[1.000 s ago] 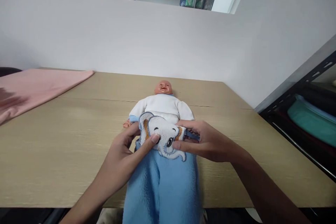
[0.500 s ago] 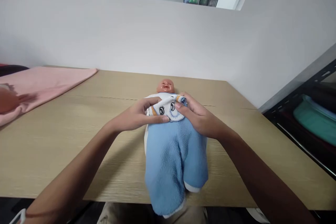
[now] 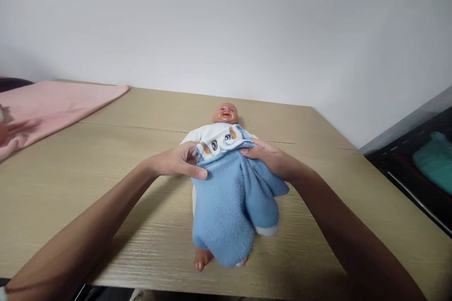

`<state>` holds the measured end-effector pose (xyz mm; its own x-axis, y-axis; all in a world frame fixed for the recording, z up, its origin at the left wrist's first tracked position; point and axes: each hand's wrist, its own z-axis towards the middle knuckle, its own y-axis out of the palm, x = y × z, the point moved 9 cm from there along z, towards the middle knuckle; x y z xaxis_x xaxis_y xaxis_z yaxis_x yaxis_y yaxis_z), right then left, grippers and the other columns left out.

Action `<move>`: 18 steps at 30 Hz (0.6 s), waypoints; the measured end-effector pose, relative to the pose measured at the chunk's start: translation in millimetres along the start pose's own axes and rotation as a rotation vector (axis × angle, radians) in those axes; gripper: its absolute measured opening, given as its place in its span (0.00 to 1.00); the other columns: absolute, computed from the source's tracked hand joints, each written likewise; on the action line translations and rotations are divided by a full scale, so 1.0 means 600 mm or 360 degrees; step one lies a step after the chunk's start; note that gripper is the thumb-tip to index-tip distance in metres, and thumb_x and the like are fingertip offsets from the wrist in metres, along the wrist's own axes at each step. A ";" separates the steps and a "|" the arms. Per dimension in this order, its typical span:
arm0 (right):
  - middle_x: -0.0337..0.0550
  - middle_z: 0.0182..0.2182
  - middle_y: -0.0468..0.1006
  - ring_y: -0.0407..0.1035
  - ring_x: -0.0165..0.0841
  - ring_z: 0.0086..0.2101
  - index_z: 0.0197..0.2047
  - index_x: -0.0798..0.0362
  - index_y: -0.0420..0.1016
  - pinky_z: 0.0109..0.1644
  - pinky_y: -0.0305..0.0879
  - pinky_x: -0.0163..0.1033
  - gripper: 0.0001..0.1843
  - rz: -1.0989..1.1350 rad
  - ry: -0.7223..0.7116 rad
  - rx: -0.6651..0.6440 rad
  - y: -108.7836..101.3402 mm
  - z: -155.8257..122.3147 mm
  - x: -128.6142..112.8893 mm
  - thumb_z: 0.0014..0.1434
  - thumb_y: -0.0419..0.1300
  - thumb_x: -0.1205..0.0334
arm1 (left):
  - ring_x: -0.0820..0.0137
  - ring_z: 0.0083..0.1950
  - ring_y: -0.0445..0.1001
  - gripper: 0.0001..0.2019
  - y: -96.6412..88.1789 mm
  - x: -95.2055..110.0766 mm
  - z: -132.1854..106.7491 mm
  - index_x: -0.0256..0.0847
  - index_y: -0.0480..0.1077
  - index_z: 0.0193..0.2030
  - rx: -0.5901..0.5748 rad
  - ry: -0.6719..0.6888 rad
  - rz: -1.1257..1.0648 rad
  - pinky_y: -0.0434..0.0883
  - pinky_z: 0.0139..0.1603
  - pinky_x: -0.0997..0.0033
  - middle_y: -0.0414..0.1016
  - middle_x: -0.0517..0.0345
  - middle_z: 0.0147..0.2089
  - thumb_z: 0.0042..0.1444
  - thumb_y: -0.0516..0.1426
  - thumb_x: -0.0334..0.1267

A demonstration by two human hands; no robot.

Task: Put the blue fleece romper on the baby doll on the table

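Observation:
A baby doll (image 3: pixel 225 114) in a white top lies on its back on the wooden table (image 3: pixel 106 160), head toward the wall. Blue fleece overalls (image 3: pixel 229 197) with a white elephant patch on the bib cover its body and legs; one bare foot shows below the cloth at the near end. My left hand (image 3: pixel 178 162) pinches the left side of the overalls at the doll's chest. On the other side, my right hand (image 3: pixel 268 157) grips the right edge of the same garment. Both hands are closed on the cloth.
A pink cloth (image 3: pixel 49 103) lies on the table's far left, with another person's hand (image 3: pixel 9 129) at its edge. A white partition wall runs behind the table. To the right stands a dark shelf holding a teal item (image 3: pixel 436 160).
Both hands have drawn the overalls away from me, from the doll's waist up to its chest. The blue legs of the garment now cover the doll's legs and a foot shows.

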<state>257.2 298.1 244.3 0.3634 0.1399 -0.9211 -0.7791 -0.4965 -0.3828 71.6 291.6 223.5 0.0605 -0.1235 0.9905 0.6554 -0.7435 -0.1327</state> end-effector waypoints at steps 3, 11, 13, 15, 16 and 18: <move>0.45 0.72 0.78 0.68 0.54 0.71 0.74 0.41 0.77 0.80 0.61 0.61 0.39 -0.0037 0.0152 -0.0087 0.012 -0.004 0.018 0.67 0.71 0.33 | 0.63 0.44 0.81 0.25 -0.008 -0.007 -0.009 0.41 0.82 0.46 0.0071 0.0054 -0.0049 0.79 0.49 0.66 0.84 0.53 0.42 0.61 0.72 0.63; 0.44 0.53 0.90 0.84 0.45 0.54 0.63 0.48 0.84 0.60 0.80 0.47 0.32 0.0096 -0.0086 -0.0724 0.078 -0.021 -0.021 0.62 0.78 0.42 | 0.59 0.44 0.83 0.29 -0.009 -0.036 -0.021 0.42 0.83 0.44 0.0301 0.0031 -0.0120 0.81 0.51 0.61 0.85 0.50 0.41 0.67 0.63 0.70; 0.45 0.55 0.89 0.83 0.45 0.56 0.62 0.47 0.85 0.64 0.79 0.48 0.31 0.0197 -0.0067 -0.0563 0.070 -0.012 -0.017 0.63 0.78 0.41 | 0.62 0.33 0.78 0.31 0.002 -0.036 -0.025 0.42 0.80 0.34 0.0174 -0.0001 -0.0145 0.80 0.40 0.64 0.79 0.54 0.30 0.58 0.68 0.73; 0.45 0.61 0.87 0.81 0.45 0.59 0.64 0.46 0.84 0.69 0.76 0.49 0.31 0.0323 -0.0108 -0.0356 0.061 -0.005 -0.017 0.63 0.77 0.41 | 0.62 0.30 0.77 0.32 0.026 -0.029 -0.028 0.42 0.78 0.30 -0.0078 -0.0038 -0.0207 0.80 0.37 0.63 0.74 0.57 0.25 0.48 0.74 0.72; 0.46 0.63 0.86 0.80 0.46 0.61 0.64 0.45 0.84 0.71 0.74 0.50 0.31 0.0370 -0.0122 -0.0273 0.059 -0.003 -0.017 0.64 0.76 0.40 | 0.60 0.32 0.79 0.30 0.038 -0.026 -0.030 0.43 0.79 0.31 -0.0202 -0.0063 -0.0245 0.81 0.39 0.62 0.76 0.56 0.26 0.44 0.77 0.69; 0.46 0.64 0.84 0.78 0.46 0.63 0.65 0.44 0.84 0.73 0.72 0.53 0.30 0.0404 -0.0099 -0.0188 0.062 -0.002 -0.012 0.67 0.74 0.38 | 0.56 0.38 0.83 0.28 0.053 -0.019 -0.034 0.43 0.82 0.36 -0.0340 -0.0098 -0.0293 0.84 0.45 0.58 0.80 0.55 0.30 0.43 0.79 0.64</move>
<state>226.1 277.8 236.6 0.1297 0.0487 -0.9904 -0.7747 -0.6184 -0.1319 76.5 256.0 207.1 0.0052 0.0621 0.9981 0.4866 -0.8721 0.0517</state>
